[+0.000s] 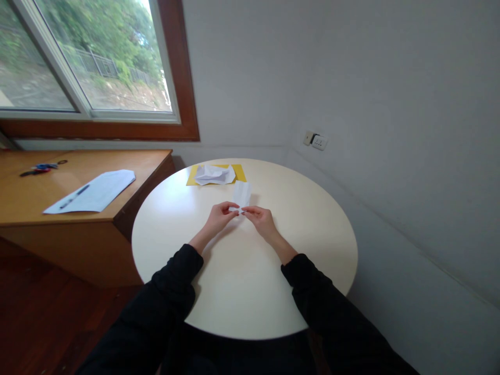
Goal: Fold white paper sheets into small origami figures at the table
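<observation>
A small piece of white paper (242, 192) with crease lines is held up over the round table (250, 291). My left hand (221, 216) pinches its near left edge between thumb and fingers. On the near right edge, my right hand (262, 221) grips it the same way. The fingertips of both hands nearly meet, and they hide the paper's near end. Behind the paper, folded white paper (214, 174) lies on a yellow sheet (191, 179) near the table's far side.
A wooden desk (144, 161) stands to the left. On it lie white sheets (109, 190) with a black pen (80, 192), and some small dark items (41, 168) farther back. Walls close in behind and right, with a socket (319, 142); a window (117, 62) is at upper left.
</observation>
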A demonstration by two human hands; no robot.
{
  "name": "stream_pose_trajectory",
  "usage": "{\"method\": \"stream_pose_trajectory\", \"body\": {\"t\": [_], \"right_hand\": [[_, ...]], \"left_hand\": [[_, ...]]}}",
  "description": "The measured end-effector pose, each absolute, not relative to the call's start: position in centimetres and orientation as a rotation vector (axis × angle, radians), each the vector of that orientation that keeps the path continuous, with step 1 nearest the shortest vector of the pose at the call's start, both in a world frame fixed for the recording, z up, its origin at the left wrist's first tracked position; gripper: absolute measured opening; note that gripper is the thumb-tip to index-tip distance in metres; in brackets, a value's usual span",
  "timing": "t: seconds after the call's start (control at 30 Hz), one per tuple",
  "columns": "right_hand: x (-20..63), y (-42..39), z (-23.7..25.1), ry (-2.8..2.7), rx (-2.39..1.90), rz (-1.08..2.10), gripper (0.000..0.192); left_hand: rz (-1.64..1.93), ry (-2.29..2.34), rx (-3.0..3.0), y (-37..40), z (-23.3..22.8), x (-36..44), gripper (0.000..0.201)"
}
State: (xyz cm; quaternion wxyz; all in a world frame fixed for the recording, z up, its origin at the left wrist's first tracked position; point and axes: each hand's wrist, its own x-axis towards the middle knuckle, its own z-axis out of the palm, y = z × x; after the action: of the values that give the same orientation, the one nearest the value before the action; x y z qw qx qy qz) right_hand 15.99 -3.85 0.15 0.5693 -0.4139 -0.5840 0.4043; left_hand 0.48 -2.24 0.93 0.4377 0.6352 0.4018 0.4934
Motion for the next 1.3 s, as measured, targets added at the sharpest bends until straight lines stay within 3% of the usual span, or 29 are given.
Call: {"method": "stream_pose_trajectory", "body": {"t": [0.8, 1.3], "right_hand": [[15.8, -2.9, -1.0, -1.23, -0.928, 1.034, 0.031], [15.9, -3.0, -0.9, -1.241, -0.94, 1.032, 0.025]], "left_hand": [[1.214, 1.016, 1.654, -2.1, 0.7, 0.5, 0.021], [1.182, 1.004, 1.609, -2.4, 1.0, 0.6, 0.019]]}}
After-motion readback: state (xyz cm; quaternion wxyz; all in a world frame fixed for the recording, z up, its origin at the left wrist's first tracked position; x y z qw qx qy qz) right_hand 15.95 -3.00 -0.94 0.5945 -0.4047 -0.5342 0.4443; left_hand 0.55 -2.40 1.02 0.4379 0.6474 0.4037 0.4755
